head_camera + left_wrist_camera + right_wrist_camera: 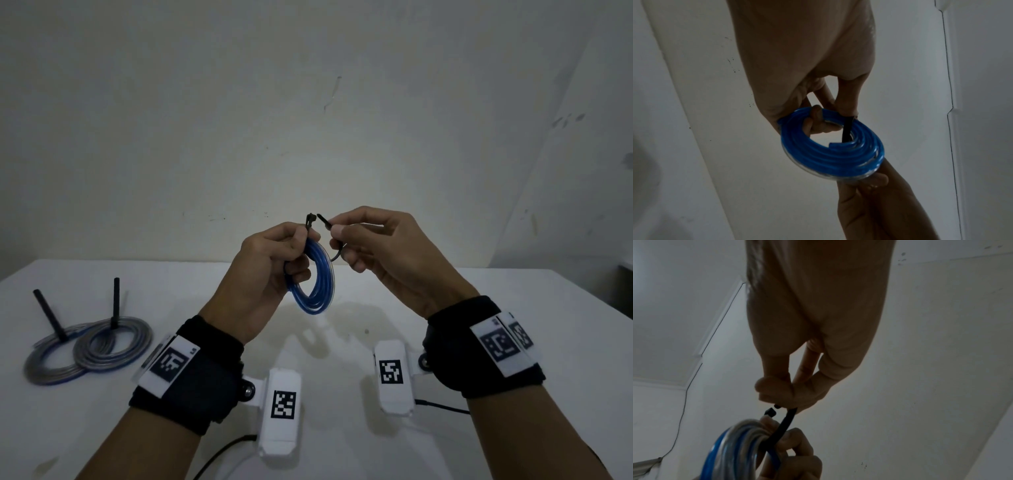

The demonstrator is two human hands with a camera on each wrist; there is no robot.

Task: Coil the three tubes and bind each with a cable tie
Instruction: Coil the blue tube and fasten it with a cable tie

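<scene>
A blue coiled tube (317, 277) hangs in the air above the table, gripped at its top by my left hand (274, 253). In the left wrist view the blue coiled tube (830, 151) shows a black strap threaded through its hole. A black cable tie (323, 224) loops round the coil's top. My left thumb and finger hold its head end. My right hand (370, 240) pinches the tie's pointed tail, a small gap away from the head. The right wrist view shows the cable tie (784, 423) curving from my right fingertips (777, 394) down to the coil (740, 449).
Two other coiled tubes (85, 349) lie on the white table (479, 342) at the left, overlapping, each with a black tie tail (51, 317) sticking up. A pale wall stands close behind the table.
</scene>
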